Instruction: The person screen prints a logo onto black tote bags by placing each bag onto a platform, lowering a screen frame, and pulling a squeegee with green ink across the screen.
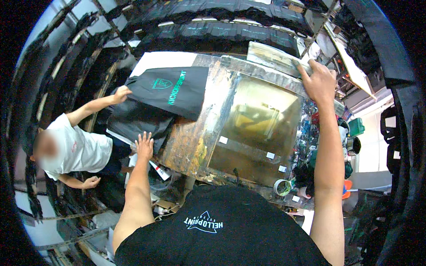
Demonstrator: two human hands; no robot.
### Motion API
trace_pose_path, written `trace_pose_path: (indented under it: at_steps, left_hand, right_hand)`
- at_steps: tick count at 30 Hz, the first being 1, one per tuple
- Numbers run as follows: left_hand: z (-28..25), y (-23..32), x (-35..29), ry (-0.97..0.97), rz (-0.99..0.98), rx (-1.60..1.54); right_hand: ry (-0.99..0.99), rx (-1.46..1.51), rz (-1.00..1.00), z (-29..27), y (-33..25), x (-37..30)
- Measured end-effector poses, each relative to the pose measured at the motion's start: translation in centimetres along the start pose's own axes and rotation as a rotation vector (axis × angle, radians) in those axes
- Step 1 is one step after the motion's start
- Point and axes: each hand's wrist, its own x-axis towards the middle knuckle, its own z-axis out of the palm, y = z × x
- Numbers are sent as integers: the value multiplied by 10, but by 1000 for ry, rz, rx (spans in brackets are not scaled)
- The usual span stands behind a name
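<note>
Our left hand (pixel 144 145) is spread, palm down, on the near edge of the glossy black sheet (pixel 141 117), left side of the worktable (pixel 184 142). Our right hand (pixel 321 80) is curled around the right end of the ink-smeared pale board (pixel 274 60), far side. We see the green-printed black sheet (pixel 188 95) overlapping the glossy one, co-worker's hand (pixel 121 94) at its left edge.

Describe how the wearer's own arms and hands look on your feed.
Both the left hand and right hand are ungloved, and the forearms are bare, with no watch or band visible at the wrists. The black short-sleeved T-shirt has white lettering and a pointed outline across the chest.
</note>
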Motion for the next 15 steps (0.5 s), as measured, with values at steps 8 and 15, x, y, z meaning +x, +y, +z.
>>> trace_pose_path:
  at_steps: [8, 15]
  left_hand:
    - [-85, 47, 26, -78, 215, -31]
    - [-81, 305, -2, -252, 361, -442]
  right_hand:
    - [-63, 22, 23, -15, -11, 1]
    - [-101, -53, 58, -12, 1, -1]
